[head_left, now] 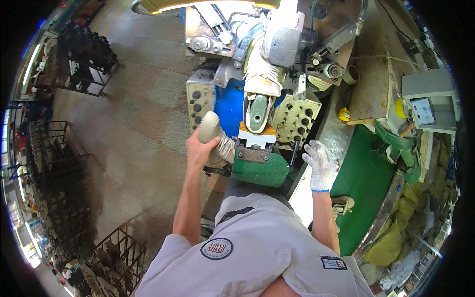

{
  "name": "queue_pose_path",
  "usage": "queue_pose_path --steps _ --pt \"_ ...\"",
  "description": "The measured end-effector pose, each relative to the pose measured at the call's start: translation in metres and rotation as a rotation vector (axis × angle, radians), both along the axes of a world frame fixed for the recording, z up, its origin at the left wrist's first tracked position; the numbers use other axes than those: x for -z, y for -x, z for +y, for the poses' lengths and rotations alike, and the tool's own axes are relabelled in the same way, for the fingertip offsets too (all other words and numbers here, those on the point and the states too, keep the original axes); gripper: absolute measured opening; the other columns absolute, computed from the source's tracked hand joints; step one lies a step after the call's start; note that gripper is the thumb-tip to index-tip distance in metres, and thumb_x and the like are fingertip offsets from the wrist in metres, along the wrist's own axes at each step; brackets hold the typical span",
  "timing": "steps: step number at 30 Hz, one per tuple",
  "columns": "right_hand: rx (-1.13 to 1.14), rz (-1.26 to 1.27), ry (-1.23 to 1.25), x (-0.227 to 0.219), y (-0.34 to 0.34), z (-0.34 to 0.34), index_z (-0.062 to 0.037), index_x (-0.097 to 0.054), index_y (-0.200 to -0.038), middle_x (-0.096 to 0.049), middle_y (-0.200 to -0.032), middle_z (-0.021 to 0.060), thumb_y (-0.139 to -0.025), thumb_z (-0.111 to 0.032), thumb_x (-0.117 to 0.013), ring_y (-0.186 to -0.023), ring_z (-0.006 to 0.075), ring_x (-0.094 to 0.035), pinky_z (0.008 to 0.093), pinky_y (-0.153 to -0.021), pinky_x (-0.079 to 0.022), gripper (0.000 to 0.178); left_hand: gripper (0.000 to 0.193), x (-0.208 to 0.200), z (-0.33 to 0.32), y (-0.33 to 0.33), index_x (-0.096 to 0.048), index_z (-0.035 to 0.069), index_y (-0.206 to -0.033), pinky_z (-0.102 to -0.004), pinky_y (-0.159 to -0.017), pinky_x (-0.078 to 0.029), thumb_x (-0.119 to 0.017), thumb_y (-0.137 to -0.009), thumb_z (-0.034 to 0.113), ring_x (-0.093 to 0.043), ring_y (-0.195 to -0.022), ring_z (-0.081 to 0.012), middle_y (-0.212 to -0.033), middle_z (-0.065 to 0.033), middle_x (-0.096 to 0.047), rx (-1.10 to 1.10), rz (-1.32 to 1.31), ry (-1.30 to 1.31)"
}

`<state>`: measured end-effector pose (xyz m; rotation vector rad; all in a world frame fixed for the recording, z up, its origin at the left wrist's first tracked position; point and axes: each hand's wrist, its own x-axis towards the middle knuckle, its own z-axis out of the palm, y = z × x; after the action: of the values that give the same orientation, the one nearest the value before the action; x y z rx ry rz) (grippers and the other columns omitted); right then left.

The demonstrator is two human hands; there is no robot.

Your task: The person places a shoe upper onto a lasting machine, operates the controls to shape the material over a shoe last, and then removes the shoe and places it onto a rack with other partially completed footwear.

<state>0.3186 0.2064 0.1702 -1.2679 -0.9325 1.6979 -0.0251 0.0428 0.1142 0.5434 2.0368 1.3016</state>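
My bare left hand [198, 149] is closed round a cream lace-up shoe [210, 126], its toe pointing up, left of the machine's green padded plate [261, 171]. Clamped in the machine ahead of me is another pale lace-up shoe [262, 79] on a green last [258, 111]. Its heel end faces me, above a white and orange support block [256, 134]. At the right, my right hand [321, 166] wears a white glove with a blue cuff. Those fingers are spread, holding nothing, beside the green-topped bench.
Control panels with black knobs [297, 119] flank the machine. On the right-hand bench [363, 188] lie a shoe [341, 205], green pieces [396, 143] and yellow tape [401, 107]. A grey box [429, 99] stands beyond. Dark racks [84, 64] line the floor at left.
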Motion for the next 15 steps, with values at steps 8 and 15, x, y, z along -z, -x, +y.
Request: queue_pose_path --steps 8,15 --pt "-0.694 -0.320 -0.672 -0.113 0.057 -0.053 0.0043 -0.037 -0.152 -0.061 -0.138 0.0224 -0.067 -0.022 -0.096 -0.127 0.0280 -0.062 0.0373 -0.106 -0.051 0.107 0.039 -0.173 0.007 0.007 -0.076 -0.005 -0.104 -0.0326 -0.078 -0.055 -0.082 -0.071 0.014 -0.070 -0.082 -0.0203 -0.093 -0.0102 -0.076 0.019 -0.078 -0.566" --pt "-0.463 -0.021 -0.369 -0.067 0.020 -0.044 0.0041 -0.034 -0.152 -0.063 -0.135 0.0179 -0.072 -0.022 -0.093 -0.121 0.0227 -0.063 0.0360 -0.104 -0.051 0.103 0.052 -0.186 0.107 -0.109 -0.069 -0.006 -0.121 -0.0336 -0.087 -0.053 -0.086 -0.076 0.016 -0.067 -0.098 -0.0200 -0.113 -0.0096 -0.072 0.333 -0.303 -0.662"
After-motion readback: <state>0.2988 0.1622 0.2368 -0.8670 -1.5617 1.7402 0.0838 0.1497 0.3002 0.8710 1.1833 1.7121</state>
